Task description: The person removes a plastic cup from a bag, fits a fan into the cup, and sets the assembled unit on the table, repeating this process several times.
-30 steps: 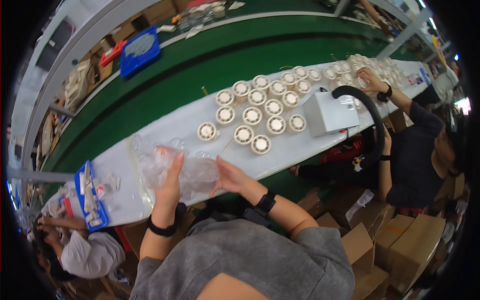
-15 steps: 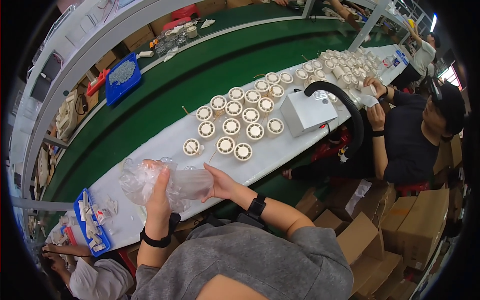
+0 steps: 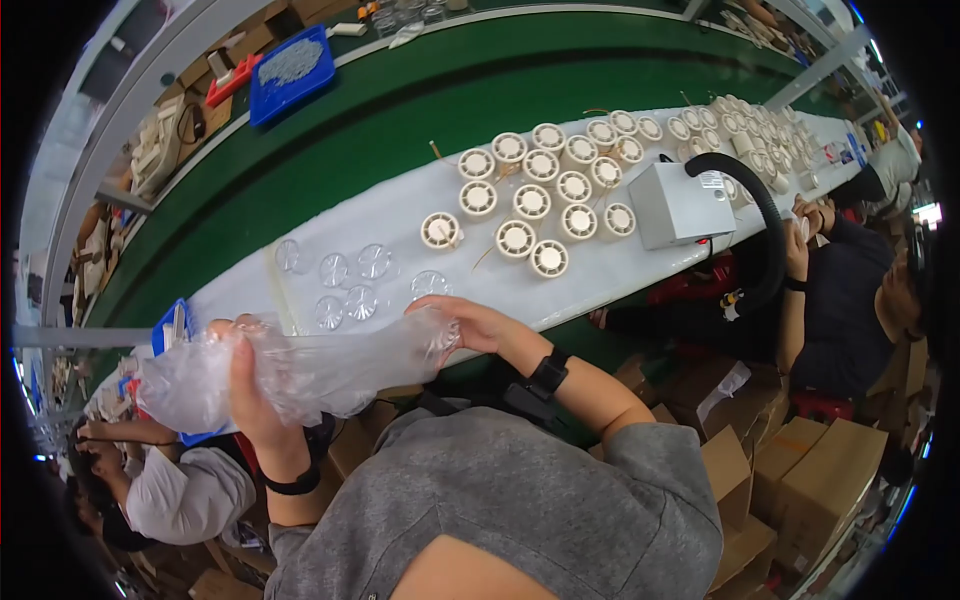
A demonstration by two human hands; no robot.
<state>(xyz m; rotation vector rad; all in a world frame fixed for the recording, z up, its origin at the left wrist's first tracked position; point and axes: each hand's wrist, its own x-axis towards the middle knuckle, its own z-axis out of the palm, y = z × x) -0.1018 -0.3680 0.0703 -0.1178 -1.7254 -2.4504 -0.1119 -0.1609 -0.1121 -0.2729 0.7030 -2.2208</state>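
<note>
A crumpled, see-through plastic bag (image 3: pixel 350 365) is stretched between my hands, above the near edge of the white-covered table (image 3: pixel 400 215). My left hand (image 3: pixel 252 395) is closed round its bunched left part, thumb up. At the narrower right end my right hand (image 3: pixel 472 324) grips the bag, its fingertips partly hidden by the plastic. What the bag holds, if anything, I cannot make out. Just beyond it, several round transparent plastic pieces (image 3: pixel 375 262) lie on the table. Farther right stand several cream round units (image 3: pixel 516 239) with slotted tops, some with thin wires.
A grey metal box (image 3: pixel 683 205) with a black flexible hose (image 3: pixel 765 210) stands at the right. A green belt (image 3: pixel 400 110) runs behind the table. Cardboard boxes (image 3: pixel 815 490) fill the lower right. Co-workers sit left and right; a blue tray (image 3: pixel 292 75) lies far left.
Both hands have moved apart, drawing the bag out longer, with the left going farther left and down. My view has shifted, and the transparent pieces behind the bag now show.
</note>
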